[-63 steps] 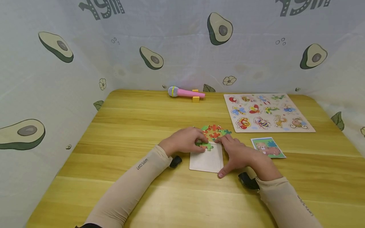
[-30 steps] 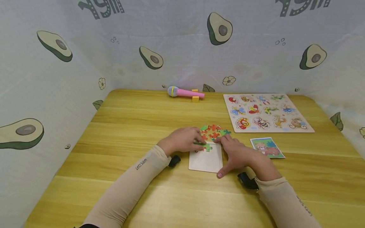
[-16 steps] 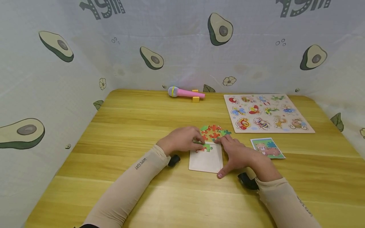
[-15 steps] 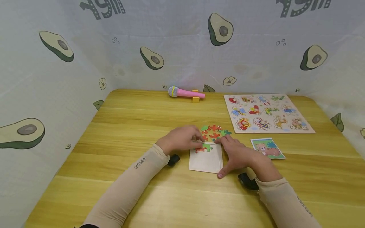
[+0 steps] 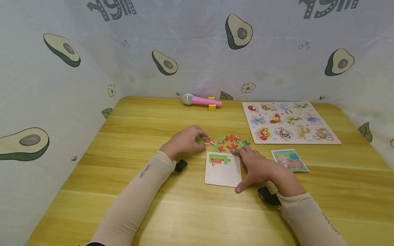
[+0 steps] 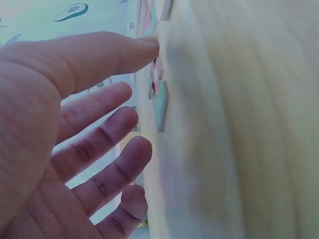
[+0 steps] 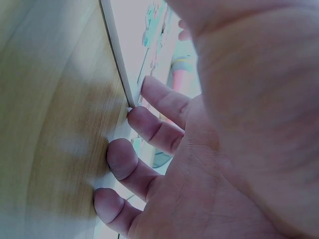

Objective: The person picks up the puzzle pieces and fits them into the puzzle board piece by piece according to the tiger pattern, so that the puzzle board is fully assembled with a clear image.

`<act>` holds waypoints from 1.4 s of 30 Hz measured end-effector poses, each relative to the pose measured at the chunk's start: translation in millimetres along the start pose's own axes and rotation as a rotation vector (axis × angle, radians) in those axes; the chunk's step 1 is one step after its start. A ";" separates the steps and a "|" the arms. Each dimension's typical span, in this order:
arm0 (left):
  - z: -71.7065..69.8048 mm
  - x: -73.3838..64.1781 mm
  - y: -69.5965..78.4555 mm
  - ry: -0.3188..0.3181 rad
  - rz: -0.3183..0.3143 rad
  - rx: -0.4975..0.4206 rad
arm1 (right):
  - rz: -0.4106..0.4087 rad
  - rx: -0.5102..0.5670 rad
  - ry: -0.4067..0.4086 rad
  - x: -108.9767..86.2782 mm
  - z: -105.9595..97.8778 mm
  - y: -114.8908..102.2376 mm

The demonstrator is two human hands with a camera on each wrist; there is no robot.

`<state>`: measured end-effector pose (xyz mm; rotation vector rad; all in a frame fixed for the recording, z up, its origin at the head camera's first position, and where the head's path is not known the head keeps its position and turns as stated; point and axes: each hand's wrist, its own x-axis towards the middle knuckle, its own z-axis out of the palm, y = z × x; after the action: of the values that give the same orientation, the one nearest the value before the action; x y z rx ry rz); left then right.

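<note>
In the head view a pale square puzzle board (image 5: 223, 175) lies on the table with joined green-and-orange jigsaw pieces (image 5: 219, 159) in its far left part. My left hand (image 5: 185, 140) is beyond the board's far left corner, right at a few loose pieces (image 5: 208, 141). The left wrist view shows this hand's thumb and fingers spread apart, the thumb tip overlapping a piece (image 6: 160, 105). My right hand (image 5: 258, 166) rests along the board's right side, its index finger at the far corner and its thumb at the near corner. Its fingertips press on the table and board edge.
More loose jigsaw pieces (image 5: 231, 142) lie just beyond the board. A picture card (image 5: 290, 160) sits to the right of my right hand. Farther back are a large insect puzzle board (image 5: 290, 122) and a pink toy microphone (image 5: 201, 100) beside yellow blocks (image 5: 212, 107).
My left hand has left the pieces on the board and moved away and to the left, to the loose pieces. An orange piece now shows fitted at the left. The right hand stays put.
</note>
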<state>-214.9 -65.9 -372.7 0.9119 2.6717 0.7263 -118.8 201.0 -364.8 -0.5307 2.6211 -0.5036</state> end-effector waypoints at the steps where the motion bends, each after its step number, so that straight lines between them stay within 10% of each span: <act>1: 0.1 0.6 -0.5 -0.006 -0.006 0.011 | -0.001 0.001 0.001 -0.1 0.2 0.3; 42: 9.6 4.6 -2.4 -0.010 -0.032 0.062 | 0.014 -0.002 -0.001 0.9 0.9 0.8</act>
<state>-216.2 -61.1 -382.3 0.8825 2.7074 0.6332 -119.3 201.0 -366.2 -0.5132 2.6228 -0.4961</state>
